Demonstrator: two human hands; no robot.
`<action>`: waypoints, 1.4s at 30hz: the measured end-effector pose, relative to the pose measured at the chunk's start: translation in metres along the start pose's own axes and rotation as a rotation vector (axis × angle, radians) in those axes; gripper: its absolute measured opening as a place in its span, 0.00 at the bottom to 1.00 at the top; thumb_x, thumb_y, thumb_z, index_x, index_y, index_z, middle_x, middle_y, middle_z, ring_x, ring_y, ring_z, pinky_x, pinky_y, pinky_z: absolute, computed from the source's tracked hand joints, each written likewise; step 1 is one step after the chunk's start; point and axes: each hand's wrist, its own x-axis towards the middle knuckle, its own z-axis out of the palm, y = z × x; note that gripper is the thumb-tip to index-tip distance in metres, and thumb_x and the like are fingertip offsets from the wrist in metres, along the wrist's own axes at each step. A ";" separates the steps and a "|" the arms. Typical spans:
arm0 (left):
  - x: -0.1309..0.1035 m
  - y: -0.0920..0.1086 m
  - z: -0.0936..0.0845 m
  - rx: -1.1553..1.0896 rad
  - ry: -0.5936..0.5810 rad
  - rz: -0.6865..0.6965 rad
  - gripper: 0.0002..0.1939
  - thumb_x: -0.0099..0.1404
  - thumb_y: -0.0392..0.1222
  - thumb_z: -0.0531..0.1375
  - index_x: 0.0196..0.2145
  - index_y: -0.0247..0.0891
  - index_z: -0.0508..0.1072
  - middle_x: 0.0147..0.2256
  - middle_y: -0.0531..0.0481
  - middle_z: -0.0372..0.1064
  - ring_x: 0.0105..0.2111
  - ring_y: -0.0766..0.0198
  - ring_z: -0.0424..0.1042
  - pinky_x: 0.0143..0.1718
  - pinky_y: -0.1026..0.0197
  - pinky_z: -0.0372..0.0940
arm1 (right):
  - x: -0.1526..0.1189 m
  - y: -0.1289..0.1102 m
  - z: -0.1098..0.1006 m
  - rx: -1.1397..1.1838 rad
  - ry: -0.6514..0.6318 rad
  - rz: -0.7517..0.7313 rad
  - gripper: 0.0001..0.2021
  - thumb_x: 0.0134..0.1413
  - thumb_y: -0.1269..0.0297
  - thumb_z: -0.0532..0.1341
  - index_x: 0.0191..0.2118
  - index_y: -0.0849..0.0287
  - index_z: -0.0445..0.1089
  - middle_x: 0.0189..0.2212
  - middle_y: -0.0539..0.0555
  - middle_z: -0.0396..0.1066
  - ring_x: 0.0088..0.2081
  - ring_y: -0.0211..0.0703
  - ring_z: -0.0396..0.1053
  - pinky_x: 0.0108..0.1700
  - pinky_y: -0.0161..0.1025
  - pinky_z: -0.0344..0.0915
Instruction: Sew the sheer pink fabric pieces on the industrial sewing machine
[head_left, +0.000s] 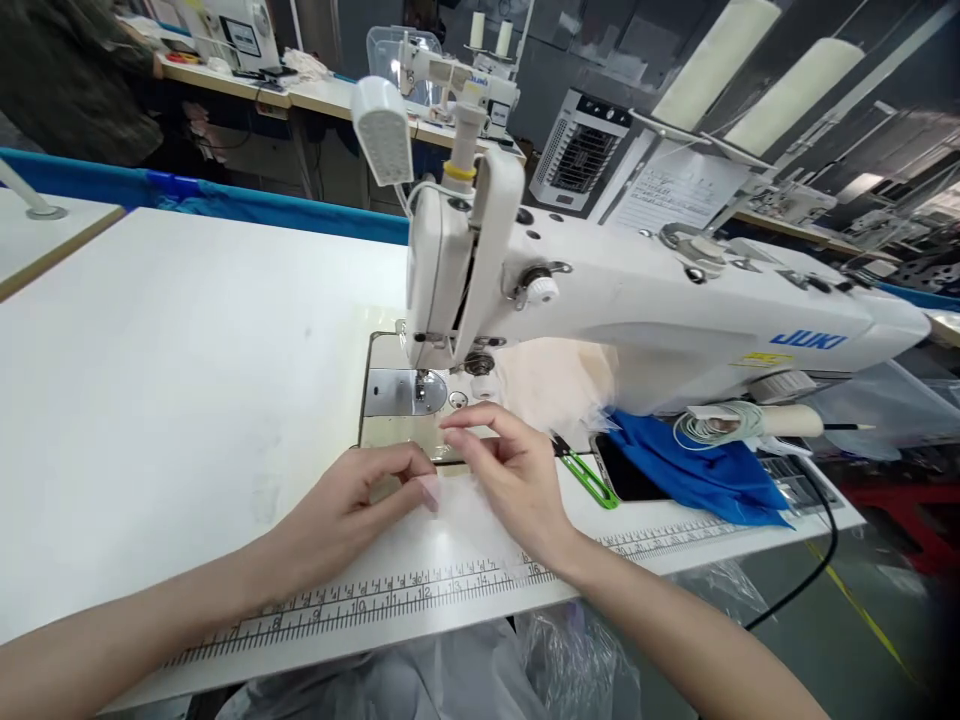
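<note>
A white sewing machine (637, 290) stands over the table, its needle area above a metal plate (390, 392). My left hand (356, 515) is in front of the plate, thumb and forefinger pinched on a small, thin, translucent pale piece (430, 490). To its right, my right hand (514, 475) hangs just in front of the presser foot, thumb and forefinger tips close together; whatever lies between them is too small to make out. Pale sheer fabric pieces (555, 385) lie under the machine arm, behind my right hand.
Right of my right hand lie green thread snips (589, 478), a dark phone (630, 470), blue cloth (697, 470) and a thread cone (791, 421). A printed ruler (360, 605) runs along the white table's front edge. A person (67, 80) stands at the far left back.
</note>
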 end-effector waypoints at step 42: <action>-0.001 -0.029 -0.016 0.632 0.239 0.153 0.13 0.73 0.43 0.50 0.38 0.40 0.73 0.17 0.59 0.64 0.15 0.70 0.61 0.20 0.67 0.52 | 0.026 0.013 -0.007 -0.312 -0.417 0.123 0.04 0.57 0.71 0.61 0.32 0.57 0.73 0.24 0.48 0.73 0.27 0.36 0.71 0.29 0.31 0.66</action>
